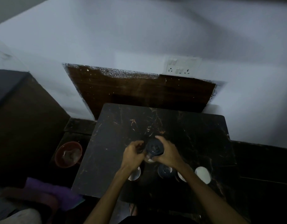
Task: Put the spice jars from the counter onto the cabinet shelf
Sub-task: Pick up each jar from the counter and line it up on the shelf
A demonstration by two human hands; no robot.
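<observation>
Over the black marble counter [188, 126], my right hand [166, 153] grips a spice jar with a dark lid [154, 148]. My left hand [133, 152] sits at the jar's left side with its fingers curled against it. Near the counter's front edge stand more jars: a white-lidded jar [203, 174] at the right, a dark-lidded jar [164, 171] under my right wrist, another white-lidded jar [181, 177] partly hidden by my right forearm, and one [135, 175] partly hidden by my left wrist. The picture is dim and blurred. No cabinet shelf shows.
A reddish bowl [68, 154] sits on the floor left of the counter. A purple cloth [50, 189] lies at the lower left. A brown wall panel [139, 92] and a white switch plate [182, 67] are behind the counter. A dark cabinet side [23, 118] stands at left.
</observation>
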